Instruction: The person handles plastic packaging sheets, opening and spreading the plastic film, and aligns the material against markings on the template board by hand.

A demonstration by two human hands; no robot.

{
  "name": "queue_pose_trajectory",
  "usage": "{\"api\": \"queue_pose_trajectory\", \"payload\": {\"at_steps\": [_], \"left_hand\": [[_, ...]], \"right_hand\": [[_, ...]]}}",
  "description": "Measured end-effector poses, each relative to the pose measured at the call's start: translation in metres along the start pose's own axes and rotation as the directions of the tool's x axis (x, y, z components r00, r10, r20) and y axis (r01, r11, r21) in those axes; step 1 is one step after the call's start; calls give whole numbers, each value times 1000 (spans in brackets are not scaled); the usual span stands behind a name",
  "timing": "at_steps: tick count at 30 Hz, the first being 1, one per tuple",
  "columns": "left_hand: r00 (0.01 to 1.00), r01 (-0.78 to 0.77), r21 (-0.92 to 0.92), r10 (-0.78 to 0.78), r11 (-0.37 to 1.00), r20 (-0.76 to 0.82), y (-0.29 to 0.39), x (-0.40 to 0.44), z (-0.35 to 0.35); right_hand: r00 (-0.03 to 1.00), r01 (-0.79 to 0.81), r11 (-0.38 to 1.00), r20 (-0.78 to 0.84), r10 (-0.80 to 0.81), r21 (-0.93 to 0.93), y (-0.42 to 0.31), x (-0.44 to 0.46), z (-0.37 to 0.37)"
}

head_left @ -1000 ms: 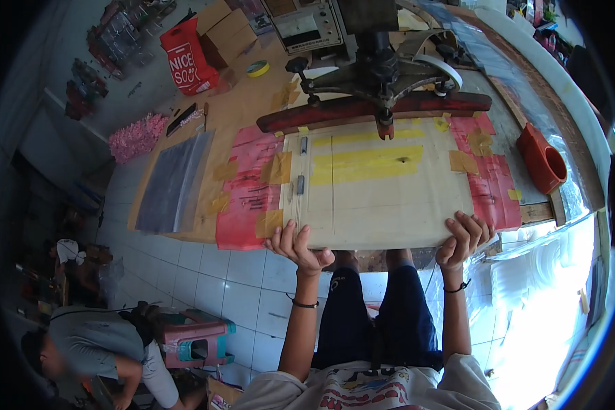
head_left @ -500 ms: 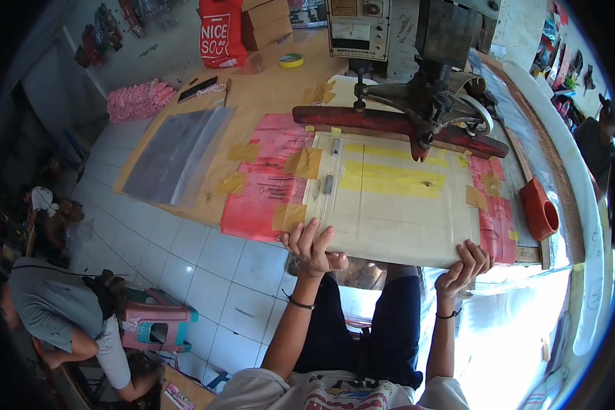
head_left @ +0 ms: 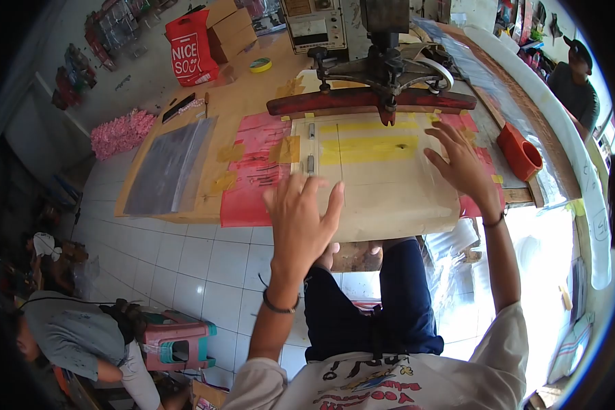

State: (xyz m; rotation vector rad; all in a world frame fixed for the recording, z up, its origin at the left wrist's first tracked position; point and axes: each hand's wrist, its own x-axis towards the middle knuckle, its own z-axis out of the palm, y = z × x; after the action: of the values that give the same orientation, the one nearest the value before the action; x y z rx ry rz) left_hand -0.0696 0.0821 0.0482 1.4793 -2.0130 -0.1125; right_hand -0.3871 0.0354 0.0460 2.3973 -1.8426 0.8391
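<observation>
My left hand is raised over the front left part of the cream sheet, fingers apart and holding nothing. Over the sheet's right side, my right hand also has its fingers spread, with nothing in them. Yellow strips and small metal pieces lie on the sheet. Red taped material borders it on the left. Across the back runs the machine's dark red bar, below its black metal arm.
Clear plastic sheets, a phone and yellow tape lie on the left of the table. An orange-red container sits at the right. One person bends at lower left; another is at upper right.
Both hands have let go of the sheet's front edge, lifted and moved forward over it, fingers spreading. The view has shifted, and a person now shows more fully at upper right.
</observation>
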Motion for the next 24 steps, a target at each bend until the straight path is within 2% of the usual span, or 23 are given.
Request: {"api": "queue_pose_trajectory", "payload": {"at_steps": [1,2,4,5,7,10,13,19,24], "left_hand": [[998,-68,-15,68,998,2,3,19,-6],[982,-153,-51,157,987,106,-1,42,-3],[897,-306,-140,334,942,290,-25,86,23],[886,-375,-79,382,924,264,-43,98,44],[848,-501,46,480,864,226,-70,119,83],[860,-483,32,468,875,204,-69,120,86],[875,-423,37,398,905,277,-63,118,79],[882,-415,-11,405,910,239,-70,119,84],[924,-333,-166,357,928,141,-75,120,90]], "right_hand": [[996,22,999,83,-24,27,11,15,7],[985,44,997,162,-53,55,17,23,14],[963,134,988,245,-111,-81,20,33,24],[949,180,972,286,-132,-148,22,39,28],[955,179,978,259,-146,-106,26,38,34],[966,131,988,236,-109,-79,23,33,36],[972,138,986,206,-116,-98,25,32,41],[959,115,983,273,-72,-145,17,31,40],[940,89,977,340,-18,-195,5,24,38]]}}
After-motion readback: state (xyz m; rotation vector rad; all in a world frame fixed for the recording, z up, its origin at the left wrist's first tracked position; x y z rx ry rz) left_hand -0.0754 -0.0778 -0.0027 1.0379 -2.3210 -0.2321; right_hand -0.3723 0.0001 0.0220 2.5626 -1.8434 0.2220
